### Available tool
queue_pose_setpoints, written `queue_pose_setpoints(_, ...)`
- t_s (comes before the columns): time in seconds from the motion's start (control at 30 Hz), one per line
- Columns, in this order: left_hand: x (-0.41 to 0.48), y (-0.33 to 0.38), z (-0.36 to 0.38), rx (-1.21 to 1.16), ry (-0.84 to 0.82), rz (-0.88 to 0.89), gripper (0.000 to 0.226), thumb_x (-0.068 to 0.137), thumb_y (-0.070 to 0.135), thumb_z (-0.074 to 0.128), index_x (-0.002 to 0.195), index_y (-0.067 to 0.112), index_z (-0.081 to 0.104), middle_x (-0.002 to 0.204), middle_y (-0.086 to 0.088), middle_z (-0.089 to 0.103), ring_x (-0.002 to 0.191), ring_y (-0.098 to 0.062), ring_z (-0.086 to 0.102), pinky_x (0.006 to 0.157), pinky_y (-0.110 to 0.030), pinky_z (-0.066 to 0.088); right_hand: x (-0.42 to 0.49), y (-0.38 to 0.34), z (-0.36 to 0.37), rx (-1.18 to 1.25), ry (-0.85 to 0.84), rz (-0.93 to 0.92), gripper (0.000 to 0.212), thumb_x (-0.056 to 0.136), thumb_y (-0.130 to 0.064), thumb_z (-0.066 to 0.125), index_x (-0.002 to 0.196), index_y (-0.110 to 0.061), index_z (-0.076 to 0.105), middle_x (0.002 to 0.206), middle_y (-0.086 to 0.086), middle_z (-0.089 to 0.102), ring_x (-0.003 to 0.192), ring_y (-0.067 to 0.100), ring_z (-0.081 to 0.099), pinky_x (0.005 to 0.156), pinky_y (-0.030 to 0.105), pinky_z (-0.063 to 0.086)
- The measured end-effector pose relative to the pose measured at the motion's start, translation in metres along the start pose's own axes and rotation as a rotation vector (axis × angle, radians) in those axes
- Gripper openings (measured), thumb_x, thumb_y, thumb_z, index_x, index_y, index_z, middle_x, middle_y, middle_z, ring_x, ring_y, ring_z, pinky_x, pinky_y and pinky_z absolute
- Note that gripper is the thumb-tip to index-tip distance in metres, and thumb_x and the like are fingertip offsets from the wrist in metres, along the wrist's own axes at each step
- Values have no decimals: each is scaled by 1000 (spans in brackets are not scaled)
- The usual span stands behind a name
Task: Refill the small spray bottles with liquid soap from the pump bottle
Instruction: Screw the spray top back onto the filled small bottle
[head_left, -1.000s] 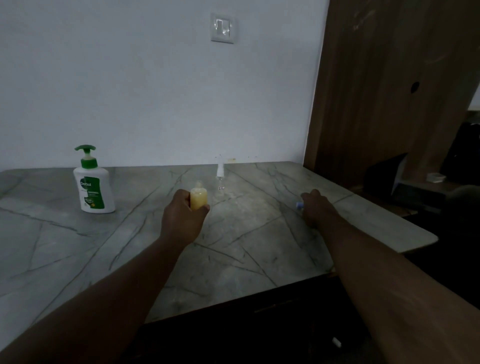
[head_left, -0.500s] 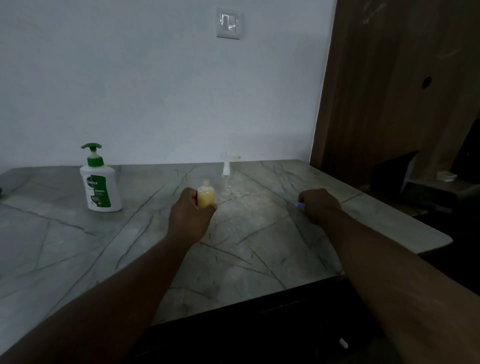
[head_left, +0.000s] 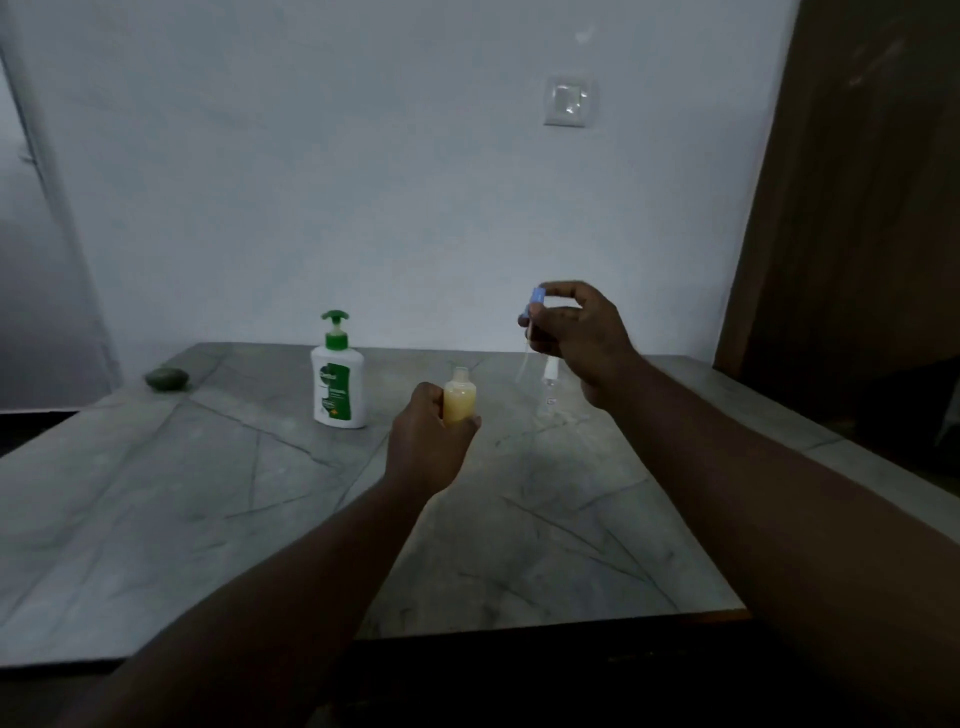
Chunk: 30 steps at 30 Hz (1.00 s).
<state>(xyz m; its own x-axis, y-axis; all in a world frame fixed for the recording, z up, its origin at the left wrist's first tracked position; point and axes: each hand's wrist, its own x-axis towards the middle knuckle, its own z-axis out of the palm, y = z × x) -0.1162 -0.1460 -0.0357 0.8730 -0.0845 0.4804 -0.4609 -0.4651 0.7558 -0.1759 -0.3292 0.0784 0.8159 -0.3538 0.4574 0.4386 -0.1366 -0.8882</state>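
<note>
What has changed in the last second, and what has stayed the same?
The right hand, earlier down on the table, has risen and now pinches the blue spray head in the air, its tube hanging down. The left hand still grips the yellow-filled bottle. The pump bottle and the clear bottle stand as before.

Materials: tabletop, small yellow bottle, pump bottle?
Tabletop: looks like marble or marble-look laminate, grey with dark veins, soft sheen. Small bottle: probably clear plastic, since yellow liquid shows through. Pump bottle: opaque white, likely plastic, with a green pump head.
</note>
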Motion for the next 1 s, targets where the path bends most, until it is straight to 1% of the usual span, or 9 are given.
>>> queue_pose_setpoints(0.1,3,2,-16,-7,5,14,38,86,42,80,106,22,54,85,10,59,73,-6,55,58,-28,40,1,-18,32,12,-35,-46,32,96,-8,69,127,-15,60,93,16,77,78,20,70,79,34,62)
queue_pose_setpoints(0.17,4,5,-25,-9,8,22,39,87,44,79,107,25,53,87,10,59,75,-7,57,60,-29,45,2,-27,49,-35,-49,-88,29,97,-10,68,125,-16,63,95,16,78,80,20,71,81,35,63)
queue_pose_setpoints(0.23,5,7,-34,-18,12,31,39,87,44,79,107,27,51,88,12,58,78,-6,58,63,-29,49,4,-36,62,-47,-39,-125,28,97,-10,68,124,-15,64,96,16,78,81,19,71,78,32,63)
queue_pose_setpoints(0.33,6,9,-48,-31,31,48,38,86,42,81,105,27,51,87,12,58,76,-4,57,59,-26,44,7,-48,77,-50,-26,-155,28,96,-11,69,124,-14,65,95,15,78,81,19,72,76,30,63)
queue_pose_setpoints(0.43,7,8,-58,-64,46,43,37,86,40,82,103,26,52,87,12,59,77,-5,58,62,-28,47,8,-54,88,-79,-32,-171,28,96,-11,69,123,-15,65,94,16,77,80,20,72,77,32,63)
queue_pose_setpoints(0.63,5,10,-69,-72,54,48,38,86,41,81,102,30,48,84,16,56,75,-2,56,57,-22,39,6,-55,98,-110,-58,-178,25,96,-11,69,120,-18,66,93,16,77,76,17,71,73,28,61)
queue_pose_setpoints(0.73,4,10,-70,-45,49,60,38,87,42,80,103,30,48,85,16,54,76,-1,55,58,-21,39,5,-53,101,-118,-67,-181,26,96,-11,69,122,-17,66,93,16,77,77,18,71,75,29,62)
queue_pose_setpoints(0.87,2,9,-70,-31,54,81,37,87,42,80,103,27,50,88,10,57,75,-2,54,58,-21,39,6,-53,103,-133,-74,-185,29,96,-10,69,124,-15,65,92,16,77,79,21,72,78,33,63)
queue_pose_setpoints(1.0,1,9,-70,-37,61,82,37,87,40,81,102,26,50,85,13,55,74,-1,52,58,-23,39,7,-53,104,-129,-79,-200,28,95,-8,69,122,-17,66,91,15,77,80,22,72,78,33,63)
